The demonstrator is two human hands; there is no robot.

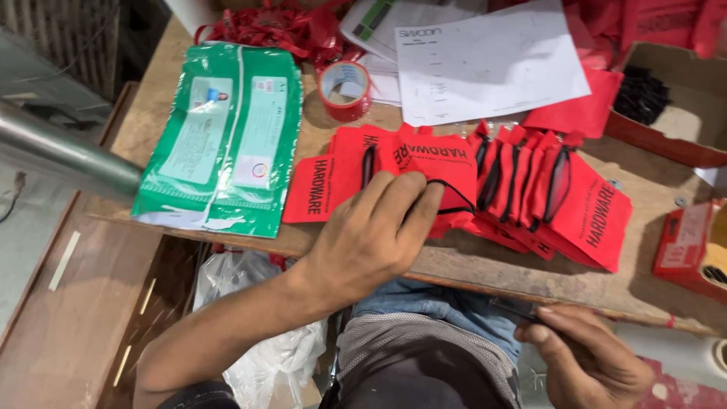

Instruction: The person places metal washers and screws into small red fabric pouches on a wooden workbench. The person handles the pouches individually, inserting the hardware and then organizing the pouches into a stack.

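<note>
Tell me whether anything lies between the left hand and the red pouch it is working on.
Nothing visible does. The left hand rests directly on the red pouch, fingers touching its black drawstring. The right hand is apart, below the table edge, pinching something thin and dark.

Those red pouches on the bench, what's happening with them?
A person at a wooden bench is working on a row of red pouches with black drawstrings. The left hand presses on one pouch, fingertips at its black cord. The right hand is down by the lap, pinching a thin black piece, too small to identify. Green packets, a red tape roll and papers lie behind.
</note>
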